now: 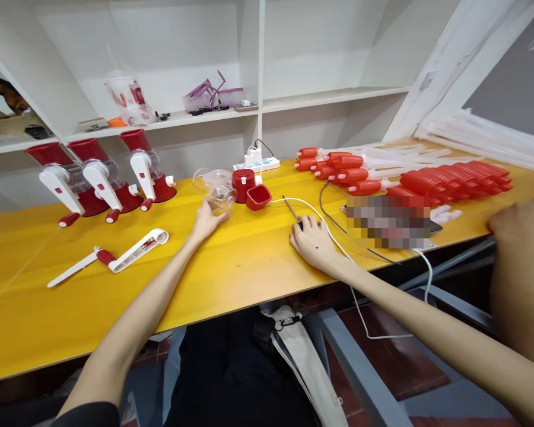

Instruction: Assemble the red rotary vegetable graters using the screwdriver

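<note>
My left hand (208, 223) is closed at the near end of a clear plastic grater housing (220, 185), its fingertips against the plastic and partly hidden. Just right of that stand a red base (243, 185) and a small red hopper (258, 197). My right hand (315, 240) rests on the table with its fingers curled over the dark handle of a thin-shafted tool, seemingly a screwdriver (289, 207). A white crank arm with a red knob (136, 249) lies on the left side of the table.
Assembled rotary graters (149, 169) stand at the back left. A power strip (257, 163) sits behind the red base, its white cable (314, 207) crossing near my right hand. Red-handled items (454, 181) pile up on the right, beside another person's arm (523, 273). Shelves (333, 95) rise behind.
</note>
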Tool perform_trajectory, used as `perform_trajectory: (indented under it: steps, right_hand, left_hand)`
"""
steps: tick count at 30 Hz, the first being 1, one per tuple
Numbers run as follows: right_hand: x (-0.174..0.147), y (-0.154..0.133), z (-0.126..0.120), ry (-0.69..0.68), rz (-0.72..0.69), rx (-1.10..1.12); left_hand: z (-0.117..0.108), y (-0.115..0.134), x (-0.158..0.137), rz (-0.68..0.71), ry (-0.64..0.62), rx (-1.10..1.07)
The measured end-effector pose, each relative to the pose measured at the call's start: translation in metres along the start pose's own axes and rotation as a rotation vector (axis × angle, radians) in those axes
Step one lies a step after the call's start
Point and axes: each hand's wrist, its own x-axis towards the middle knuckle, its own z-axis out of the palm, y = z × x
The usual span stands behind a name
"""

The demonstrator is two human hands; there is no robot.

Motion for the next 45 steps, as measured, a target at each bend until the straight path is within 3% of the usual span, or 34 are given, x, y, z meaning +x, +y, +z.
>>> perform_trajectory:
  steps: [8, 13, 17, 23, 27, 32, 35, 38, 40, 45]
  right_hand:
    - [0.051, -0.003, -0.004, 0.149, 0.005, 0.137]
    - [0.103, -0.027, -0.007, 0.263, 0.035, 0.257]
    - [0.128, -0.055, 0.012, 0.271, 0.114, 0.328]
    - [0.122, -0.066, 0.038, 0.244, 0.110, 0.382]
    - [0.105, -0.073, 0.038, 0.224, 0.044, 0.398]
    - [0.082, -0.099, 0.034, 0.153, -0.134, 0.417]
    - [0.079, -0.106, 0.032, 0.146, -0.188, 0.435]
    - [0.083, -0.103, 0.032, 0.178, -0.222, 0.471]
    - [0.086, -0.098, 0.034, 0.209, -0.262, 0.505]
    - [0.096, -0.077, 0.042, 0.314, -0.356, 0.604]
  left_hand:
    - [-0.067, -0.035, -0.042, -0.010, -0.176, -0.047]
    - [-0.070, -0.032, -0.052, -0.037, -0.148, -0.024]
    - [-0.069, -0.027, -0.053, -0.030, -0.114, -0.006]
    - [-0.071, -0.032, -0.048, 0.039, -0.255, -0.282]
    - [-0.071, -0.037, -0.058, 0.018, -0.159, -0.185]
    - [-0.083, -0.031, -0.119, 0.073, 0.136, 0.083]
    - [-0.091, -0.013, -0.164, 0.286, 0.131, 0.227]
    - [-0.081, 0.010, -0.182, 0.446, -0.043, 0.329]
    - [-0.062, 0.024, -0.173, 0.516, -0.095, 0.339]
    - [0.000, 0.046, -0.110, 0.648, 0.099, 0.338]
